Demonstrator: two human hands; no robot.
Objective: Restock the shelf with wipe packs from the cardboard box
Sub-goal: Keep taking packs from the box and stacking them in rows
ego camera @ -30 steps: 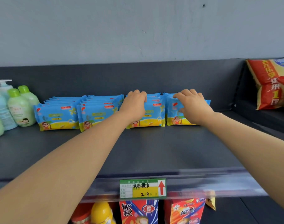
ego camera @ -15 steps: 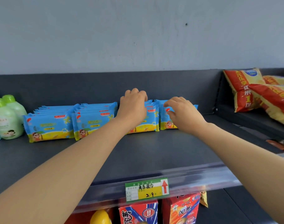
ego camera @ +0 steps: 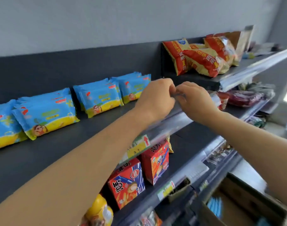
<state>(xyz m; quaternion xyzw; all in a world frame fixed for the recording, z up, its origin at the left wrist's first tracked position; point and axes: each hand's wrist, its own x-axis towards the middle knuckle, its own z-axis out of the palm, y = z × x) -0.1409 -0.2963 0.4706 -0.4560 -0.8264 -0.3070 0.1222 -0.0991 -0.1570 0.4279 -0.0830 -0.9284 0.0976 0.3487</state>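
Right now my left hand (ego camera: 157, 95) and right hand (ego camera: 195, 98) meet fingertip to fingertip over the front edge of the shelf (ego camera: 74, 136), both with fingers curled in. The spot where they touch is blurred, so I cannot tell whether either hand pinches something or holds nothing. At nine o'clock from my hands, the wipe packs (ego camera: 98, 98) stand in four rows along the back of the shelf, leaning on their edges, the nearest row just beside my left knuckles. At seven o'clock a price tag (ego camera: 139, 145) with a red arrow sits in the clear rail under my left forearm, and red cartons (ego camera: 128, 181) stand on the level below it. At one o'clock, red and yellow snack bags (ego camera: 203, 57) lie on a higher ledge. At five o'clock, well apart from my hands, the cardboard box (ego camera: 247, 198) sits open with blue packs (ego camera: 215, 207) showing inside.
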